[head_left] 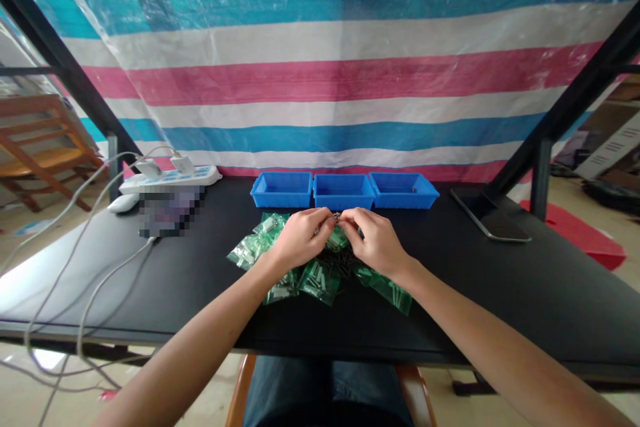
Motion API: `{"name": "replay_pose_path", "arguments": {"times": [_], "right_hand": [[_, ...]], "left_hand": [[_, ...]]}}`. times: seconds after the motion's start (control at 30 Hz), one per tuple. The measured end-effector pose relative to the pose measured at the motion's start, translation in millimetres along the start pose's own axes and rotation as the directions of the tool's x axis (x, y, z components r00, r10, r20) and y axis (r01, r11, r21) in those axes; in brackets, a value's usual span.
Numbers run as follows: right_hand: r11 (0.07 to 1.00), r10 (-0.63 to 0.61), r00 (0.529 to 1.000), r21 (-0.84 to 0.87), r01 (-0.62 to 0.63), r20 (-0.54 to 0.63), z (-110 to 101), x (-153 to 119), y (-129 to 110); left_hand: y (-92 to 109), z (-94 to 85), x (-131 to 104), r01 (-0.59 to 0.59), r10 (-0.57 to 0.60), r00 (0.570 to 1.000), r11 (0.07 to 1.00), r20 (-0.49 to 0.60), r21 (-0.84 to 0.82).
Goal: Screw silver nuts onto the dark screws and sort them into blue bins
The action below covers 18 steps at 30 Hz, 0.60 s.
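1. Since both hands meet fingertip to fingertip, the step in hand looks like fiddly close-up work: the left hand (303,238) and right hand (379,241) are pinched narrow around a tiny metallic piece (337,216). It's too small and blurry to name properly, so take that one loosely.
2. That piece sits between the fingertips, just above a heap of loose dark hardware (343,263) and near the middle blue tray (344,201).
3. My guess is the next move calls for a light, steady pinch from both sides, as something that small would slip and vanish into the heap pretty easily.
4. Around the hands lie green-tinted plastic bags (320,281) with pale slim pieces inside, some to the left, one under the right forearm.
5. Surface: black tabletop (475,293), three blue trays in a row, a dark-screened phone (493,217) on the right. Left side has a white power strip (203,175) with chargers plugged in, a pixelated device (173,211) and trailing cables (93,290).
6. Room: striped tarp (320,83) behind the table, wooden chair (45,140) off left, red plastic stool (593,240) off right.
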State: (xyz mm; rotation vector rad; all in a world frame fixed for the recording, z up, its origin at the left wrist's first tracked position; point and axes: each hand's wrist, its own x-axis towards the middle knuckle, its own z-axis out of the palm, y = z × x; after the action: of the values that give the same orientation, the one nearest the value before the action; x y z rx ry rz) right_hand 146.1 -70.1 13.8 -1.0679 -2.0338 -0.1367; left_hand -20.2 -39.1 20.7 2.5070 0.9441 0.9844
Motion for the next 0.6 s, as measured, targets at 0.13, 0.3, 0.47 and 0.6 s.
{"name": "replay_pose_path", "arguments": {"times": [0.13,0.3,0.47,0.6], "right_hand": [[0.999,0.038,0.994,-0.021,-0.041,-0.104,-11,4,12],[0.874,0.295,0.855,-0.241,-0.422,-0.426,-46,10,64],[0.802,0.431,0.844,-0.294,-0.520,-0.318,-56,5,85],[0.954,0.270,0.963,-0.134,-0.268,-0.006,-27,3,56]], "left_hand": [[0,-2.6,0,0.022,-0.022,1.000,1.000,-0.003,0.004],[1,-0.9,-1,0.003,-0.003,1.000,1.000,0.020,0.015],[3,1.3,-2,-0.003,0.000,0.999,0.999,0.052,0.041],[1,0.3,-1,0.001,-0.002,1.000,1.000,0.023,0.028]]}}
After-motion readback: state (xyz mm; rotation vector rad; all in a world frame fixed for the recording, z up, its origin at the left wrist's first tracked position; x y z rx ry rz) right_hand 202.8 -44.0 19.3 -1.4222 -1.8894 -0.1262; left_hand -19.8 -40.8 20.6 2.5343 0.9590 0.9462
